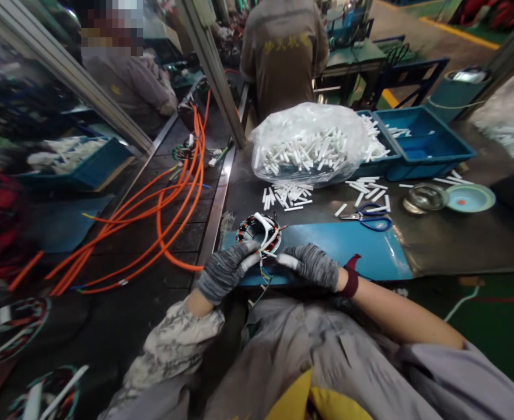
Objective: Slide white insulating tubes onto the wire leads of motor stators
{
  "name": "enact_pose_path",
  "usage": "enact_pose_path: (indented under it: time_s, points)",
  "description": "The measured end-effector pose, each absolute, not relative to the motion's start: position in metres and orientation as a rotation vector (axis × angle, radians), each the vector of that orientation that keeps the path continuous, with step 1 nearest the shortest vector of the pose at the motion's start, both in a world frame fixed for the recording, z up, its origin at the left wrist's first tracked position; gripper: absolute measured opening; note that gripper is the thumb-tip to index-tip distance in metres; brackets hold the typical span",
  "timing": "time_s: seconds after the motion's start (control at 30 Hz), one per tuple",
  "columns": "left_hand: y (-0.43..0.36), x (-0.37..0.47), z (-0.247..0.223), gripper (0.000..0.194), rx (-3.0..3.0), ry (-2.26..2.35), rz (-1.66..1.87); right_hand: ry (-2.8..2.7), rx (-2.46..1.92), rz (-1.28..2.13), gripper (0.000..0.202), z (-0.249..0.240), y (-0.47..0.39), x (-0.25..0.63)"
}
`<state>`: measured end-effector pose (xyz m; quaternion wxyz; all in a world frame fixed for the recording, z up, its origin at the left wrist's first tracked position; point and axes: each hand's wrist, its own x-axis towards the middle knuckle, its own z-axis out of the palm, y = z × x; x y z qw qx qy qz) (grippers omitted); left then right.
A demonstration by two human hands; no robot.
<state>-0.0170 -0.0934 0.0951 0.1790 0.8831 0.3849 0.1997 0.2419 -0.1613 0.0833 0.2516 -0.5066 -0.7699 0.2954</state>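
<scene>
A ring-shaped motor stator (240,234) with orange and black windings stands on a blue mat (342,248). White sleeves (265,220) curve over its opening. My left hand (227,269), in a grey knit glove with pale fingertips, is closed at the stator's near edge, pinching its lead wires. My right hand (315,266), gloved alike, is closed with its fingertips at the right end of a short white tube (268,253). That tube lies between both hands; its exact grip is partly hidden. Thin coloured wires (264,274) hang below toward the mat's front edge.
Loose white tubes (288,195) lie behind the mat, before a plastic bag (311,143) full of them. Blue-handled scissors (373,219), blue bins (432,153) and small dishes (471,198) are to the right. Orange cables (169,233) cross the left line. Co-workers (283,52) sit beyond.
</scene>
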Motion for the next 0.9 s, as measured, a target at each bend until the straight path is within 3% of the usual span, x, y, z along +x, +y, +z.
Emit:
enact_pose_path:
  time_s: [0.2, 0.33, 0.43, 0.53, 0.67, 0.9]
  points:
    - [-0.094, -0.011, 0.091, 0.027, 2.554, 1.134, 0.683, -1.870, -2.069, 0.303, 0.037, 0.075, -0.118, 0.350]
    - [-0.095, -0.007, 0.089, 0.027, 2.617, 1.193, 0.623, -1.855, -2.084, 0.283, 0.023, 0.066, -0.101, 0.392]
    - [-0.096, -0.005, 0.089, 0.028, 2.650, 1.200, 0.653, -1.825, -1.999, 0.281, 0.025, 0.063, -0.105, 0.381]
    - [-0.100, -0.003, 0.090, 0.029, 2.639, 1.209, 0.713, -1.741, -1.796, 0.392, 0.036, 0.067, -0.114, 0.346]
    - [-0.103, -0.003, 0.092, 0.029, 2.587, 1.254, 0.719, -1.604, -1.336, 0.802, 0.035, 0.076, -0.116, 0.304]
    - [-0.102, -0.005, 0.088, 0.031, 2.556, 1.254, 0.665, -1.562, -1.047, 1.155, 0.035, 0.078, -0.092, 0.295]
